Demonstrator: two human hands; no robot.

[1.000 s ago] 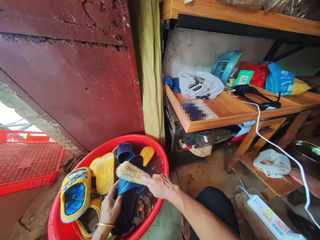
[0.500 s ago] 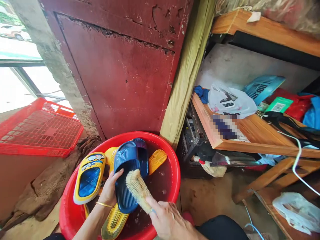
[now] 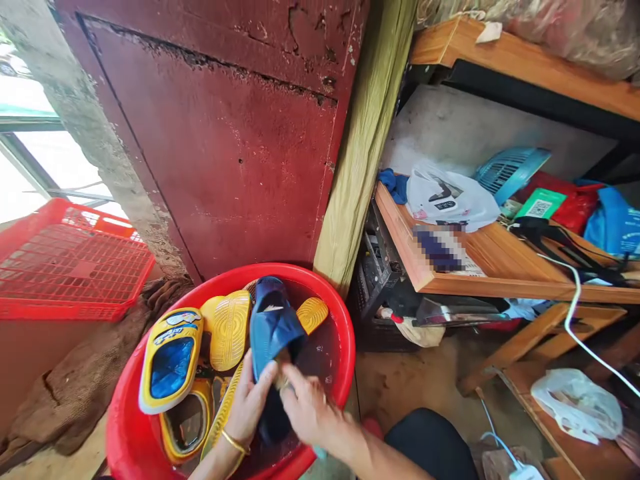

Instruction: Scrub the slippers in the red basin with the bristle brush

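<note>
A red tub (image 3: 350, 333) holds dark water and several slippers. My left hand (image 3: 250, 400) grips the side of a blue slipper (image 3: 275, 333) over the water. In my right hand (image 3: 305, 400) is the brush, mostly hidden, with its head inside the slipper under the strap; pale bristles show at the strap's far opening. Another dark blue slipper lies behind it. To the left, a yellow slipper with a blue inside (image 3: 173, 363) rests on the tub's rim side, beside a yellow sole (image 3: 230, 330). One more yellow sole (image 3: 313, 315) lies at the right.
A red plastic crate (image 3: 75, 267) stands at the left, near brown cloth (image 3: 75, 380). Behind the tub is a dark red door (image 3: 225, 153). Wooden shelves at the right bear a white plastic bag (image 3: 450, 197) and a blue fan (image 3: 515, 173).
The brush has gone from the slipper's footbed to under its strap. The blue slipper has turned and shifted right, uncovering yellow soles. Both hands have moved closer together, and the view has shifted slightly.
</note>
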